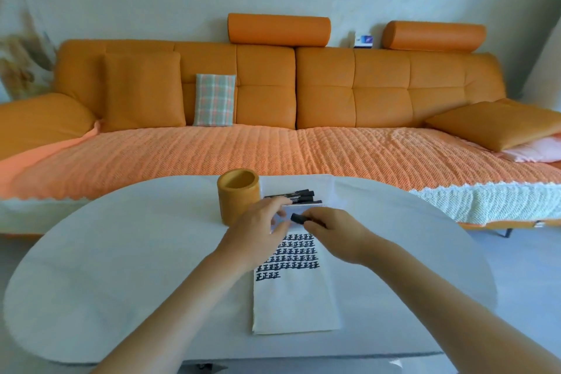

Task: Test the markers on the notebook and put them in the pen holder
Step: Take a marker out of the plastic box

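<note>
A white notebook page (296,304) lies on the table, its upper half covered with rows of dark marker strokes (291,258). Behind it stands an orange cylindrical pen holder (238,194), and I see nothing inside it. Several black markers (299,196) lie to the right of the holder. My right hand (337,234) grips a black marker (299,218) by its body, above the top of the page. My left hand (258,232) hovers just left of that marker's end, fingers spread, touching or nearly touching it.
The white oval table (121,267) extends wide to both sides. A long orange sofa (273,143) with cushions stands right behind the table's far edge. Pale floor (522,267) shows to the right.
</note>
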Demonstrator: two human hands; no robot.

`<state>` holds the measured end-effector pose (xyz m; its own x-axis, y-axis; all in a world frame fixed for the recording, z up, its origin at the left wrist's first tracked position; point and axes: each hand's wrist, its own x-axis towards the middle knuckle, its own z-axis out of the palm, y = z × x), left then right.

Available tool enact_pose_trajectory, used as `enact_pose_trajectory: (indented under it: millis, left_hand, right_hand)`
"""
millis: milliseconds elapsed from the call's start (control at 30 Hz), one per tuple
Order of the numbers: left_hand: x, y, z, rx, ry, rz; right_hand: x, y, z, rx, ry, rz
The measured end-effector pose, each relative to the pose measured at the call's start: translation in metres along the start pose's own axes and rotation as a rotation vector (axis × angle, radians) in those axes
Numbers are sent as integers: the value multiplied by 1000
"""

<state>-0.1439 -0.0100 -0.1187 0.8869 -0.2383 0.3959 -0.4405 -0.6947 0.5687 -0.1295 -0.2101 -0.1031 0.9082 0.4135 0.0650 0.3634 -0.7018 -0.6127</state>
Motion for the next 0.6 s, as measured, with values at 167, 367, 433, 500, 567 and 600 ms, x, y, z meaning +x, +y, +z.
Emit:
enact_pose_trajectory:
  millis: [167, 367, 433, 500, 567, 600]
  left_hand:
    - [-11, -7, 4, 99, -109, 75]
    - [-27, -34, 11, 133, -127, 63]
    - [-32, -39, 10, 83, -132, 37]
    - [-37, -44, 9, 19, -141, 4]
    - [-40, -47, 8, -48, -145, -27]
    - [-41, -48, 8, -75, -143, -38]
  right_hand:
    - [-4, -5, 16, -184, -47, -139]
    - [2, -5, 48, -518, -27, -194]
    - [0, -5, 56, -566, 10, -196]
    - [-3, -7, 62, -574, 17, -191]
    - [-6, -9, 65, -577, 24, -182]
    - [-7, -9, 64, -560, 31, -175]
